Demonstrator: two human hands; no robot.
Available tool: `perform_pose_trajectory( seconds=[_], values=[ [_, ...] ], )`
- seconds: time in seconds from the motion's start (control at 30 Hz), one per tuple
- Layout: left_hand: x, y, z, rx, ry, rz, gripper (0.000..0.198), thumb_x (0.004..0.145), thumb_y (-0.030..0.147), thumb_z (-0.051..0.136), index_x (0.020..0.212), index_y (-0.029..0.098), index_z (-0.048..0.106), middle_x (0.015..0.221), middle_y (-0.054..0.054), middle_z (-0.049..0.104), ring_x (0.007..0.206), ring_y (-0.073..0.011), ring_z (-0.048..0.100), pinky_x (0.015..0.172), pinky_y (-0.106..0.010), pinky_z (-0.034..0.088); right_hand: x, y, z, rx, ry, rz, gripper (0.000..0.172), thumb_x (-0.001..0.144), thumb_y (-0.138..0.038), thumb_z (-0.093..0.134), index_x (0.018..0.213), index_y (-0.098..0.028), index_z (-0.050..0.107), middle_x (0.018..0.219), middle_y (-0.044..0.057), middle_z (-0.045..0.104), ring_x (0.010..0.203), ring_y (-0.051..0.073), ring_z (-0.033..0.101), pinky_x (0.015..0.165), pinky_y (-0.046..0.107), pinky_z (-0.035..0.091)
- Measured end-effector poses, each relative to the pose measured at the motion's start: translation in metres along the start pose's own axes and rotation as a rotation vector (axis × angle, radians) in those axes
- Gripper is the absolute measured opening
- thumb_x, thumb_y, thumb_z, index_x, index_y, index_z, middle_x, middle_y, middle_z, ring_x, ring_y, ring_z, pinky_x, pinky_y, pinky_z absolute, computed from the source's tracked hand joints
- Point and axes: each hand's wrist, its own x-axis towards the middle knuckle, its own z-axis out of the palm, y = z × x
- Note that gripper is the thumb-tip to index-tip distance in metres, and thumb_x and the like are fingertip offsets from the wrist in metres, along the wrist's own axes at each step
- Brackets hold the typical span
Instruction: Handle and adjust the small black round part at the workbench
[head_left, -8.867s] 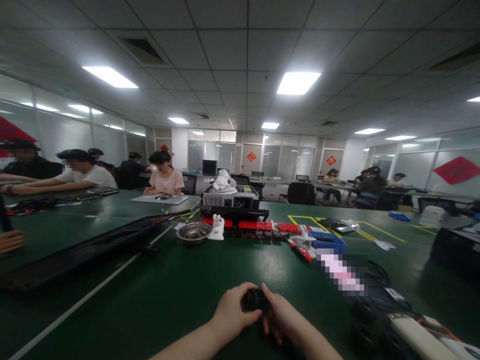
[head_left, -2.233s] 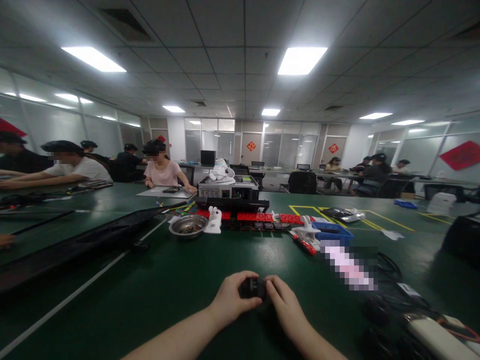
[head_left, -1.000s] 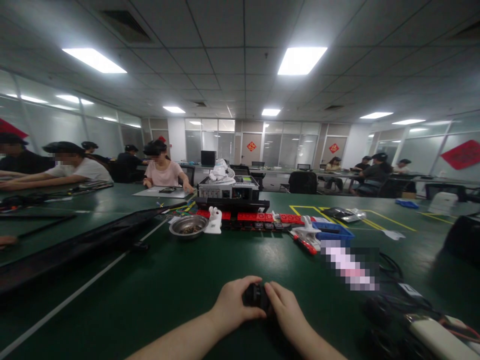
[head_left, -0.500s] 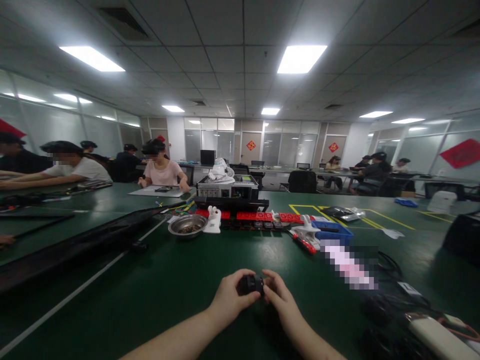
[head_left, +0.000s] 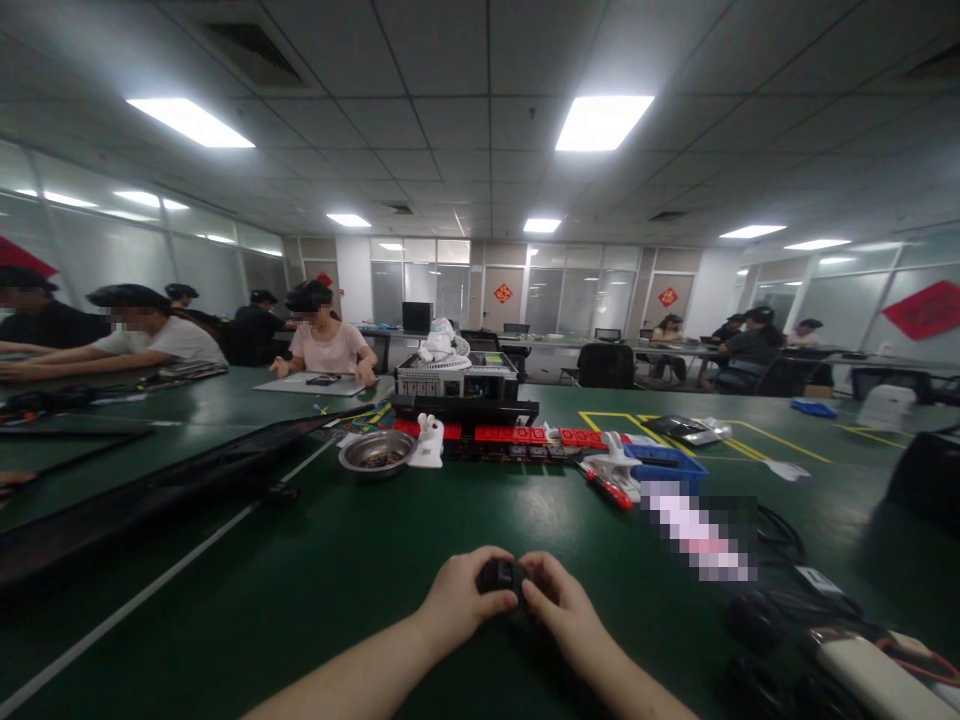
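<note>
Both of my hands meet low in the middle of the view, just above the green table (head_left: 315,580). My left hand (head_left: 461,600) curls round a small black round part (head_left: 498,576), thumb and fingers closed on its left side. My right hand (head_left: 559,610) pinches the same part from the right with fingertips pressed on it. Much of the part is hidden by my fingers.
Behind my hands stand a metal bowl (head_left: 375,453), a white figure (head_left: 429,442), red switch blocks (head_left: 525,435), a blue tray (head_left: 664,462) and a red-handled tool (head_left: 607,490). Black cables (head_left: 772,620) lie at right, a long black panel (head_left: 165,490) at left. Other people sit at far tables.
My hands have stayed together on the black part, shifting only slightly; my right fingers have closed further over it since half a second ago.
</note>
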Motion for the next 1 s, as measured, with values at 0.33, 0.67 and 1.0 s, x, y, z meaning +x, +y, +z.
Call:
perform_pose_trajectory(
  seconds=[0.33,0.67,1.0],
  values=[
    [0.0,0.005,0.005,-0.099,0.117,-0.042,0.031,0.062,0.029,0.06,0.091,0.018,0.057,0.083,-0.002,0.062,0.075,-0.0162,0.056,0.068,-0.024,0.043,-0.002,-0.001,0.001,-0.085,0.118,-0.017,0.031,0.077,-0.039,0.042,0.097,-0.017,0.049,0.079,0.002,0.054,0.076,0.016,0.051,0.071,0.029,0.038],
    [-0.005,0.006,0.004,0.034,0.096,0.121,0.047,0.054,0.039,0.067,0.096,0.022,0.057,0.093,-0.002,0.063,0.086,-0.0195,0.056,0.078,-0.028,0.043,-0.001,0.003,0.005,-0.086,0.107,0.122,0.053,0.076,-0.06,0.027,0.051,-0.016,0.045,0.046,-0.002,0.041,0.046,0.012,0.04,0.046,0.023,0.03],
    [-0.004,0.001,0.004,-0.1,0.086,0.077,0.051,0.058,0.046,0.063,0.1,0.019,0.054,0.092,-0.004,0.062,0.084,-0.02,0.056,0.074,-0.027,0.042,-0.004,-0.014,-0.001,-0.131,0.042,-0.076,0.032,0.079,-0.042,0.038,0.082,-0.016,0.057,0.073,0.003,0.057,0.068,0.016,0.051,0.063,0.027,0.04]
  ],
)
